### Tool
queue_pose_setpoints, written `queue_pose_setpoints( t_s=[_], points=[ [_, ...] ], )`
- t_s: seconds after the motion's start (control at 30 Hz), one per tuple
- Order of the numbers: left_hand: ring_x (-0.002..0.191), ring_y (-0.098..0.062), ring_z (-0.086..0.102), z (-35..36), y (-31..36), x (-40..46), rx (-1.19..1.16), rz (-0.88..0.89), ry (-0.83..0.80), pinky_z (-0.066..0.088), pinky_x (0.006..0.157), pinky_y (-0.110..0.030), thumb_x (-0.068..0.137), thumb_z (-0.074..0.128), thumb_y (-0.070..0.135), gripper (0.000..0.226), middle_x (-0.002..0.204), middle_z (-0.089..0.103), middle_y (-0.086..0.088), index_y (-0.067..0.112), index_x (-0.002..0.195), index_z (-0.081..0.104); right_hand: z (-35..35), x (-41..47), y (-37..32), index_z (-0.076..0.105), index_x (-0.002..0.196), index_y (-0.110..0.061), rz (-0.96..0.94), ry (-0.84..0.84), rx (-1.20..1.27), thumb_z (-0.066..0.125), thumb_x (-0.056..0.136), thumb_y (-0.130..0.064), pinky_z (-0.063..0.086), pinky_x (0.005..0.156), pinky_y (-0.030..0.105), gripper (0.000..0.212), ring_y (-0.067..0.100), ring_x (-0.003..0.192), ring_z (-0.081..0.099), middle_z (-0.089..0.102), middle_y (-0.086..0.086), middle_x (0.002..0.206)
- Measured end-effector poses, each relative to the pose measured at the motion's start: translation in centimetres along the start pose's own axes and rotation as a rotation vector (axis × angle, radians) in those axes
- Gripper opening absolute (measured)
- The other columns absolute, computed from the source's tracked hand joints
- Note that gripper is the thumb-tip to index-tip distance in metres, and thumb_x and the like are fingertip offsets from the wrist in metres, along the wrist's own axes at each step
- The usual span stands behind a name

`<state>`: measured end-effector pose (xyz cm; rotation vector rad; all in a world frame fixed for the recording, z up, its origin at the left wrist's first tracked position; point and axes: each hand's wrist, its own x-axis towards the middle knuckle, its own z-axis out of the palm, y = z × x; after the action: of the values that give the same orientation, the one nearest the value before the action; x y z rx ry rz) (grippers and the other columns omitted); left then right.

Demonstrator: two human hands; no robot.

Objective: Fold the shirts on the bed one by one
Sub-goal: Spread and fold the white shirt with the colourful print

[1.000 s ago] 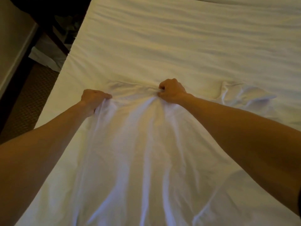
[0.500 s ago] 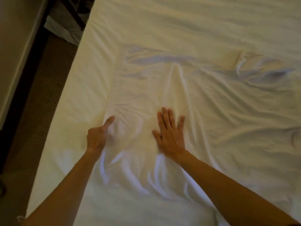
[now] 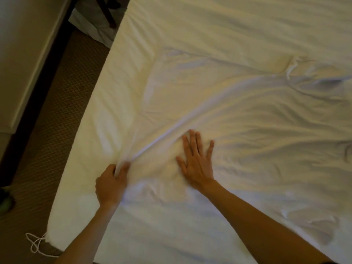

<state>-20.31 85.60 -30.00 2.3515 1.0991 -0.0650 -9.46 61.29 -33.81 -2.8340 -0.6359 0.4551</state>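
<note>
item: white shirt, spread flat on the bed, wrinkled. left hand: grip closed, a fold of the shirt's edge pinched between thumb and fingers, judged so that the cloth can be drawn taut. right hand: grip open, fingers straight, palm pressed on the fabric, judged as an anchor against sliding. a tight crease is seen running up and away from the left grip, past the right fingertips. most of the shirt lies beyond and to the right of both grips.
</note>
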Motion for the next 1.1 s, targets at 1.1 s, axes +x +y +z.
queue_pose_setpoints(
  t_s=[1.1],
  points=[
    [0.117,-0.033,0.057,6.9,28.7,24.6,-0.100,0.023,0.027,0.048,0.093,-0.043,0.096,0.061,0.029,0.040,0.131,0.060,-0.017,0.006,0.129,0.060,-0.4,5.6,5.1,0.020,0.157,-0.013,-0.100,0.117,0.006,0.038,0.096,-0.053,0.005,0.116,0.066,0.075,0.025,0.153,0.004,0.006,0.010,0.166]
  ],
)
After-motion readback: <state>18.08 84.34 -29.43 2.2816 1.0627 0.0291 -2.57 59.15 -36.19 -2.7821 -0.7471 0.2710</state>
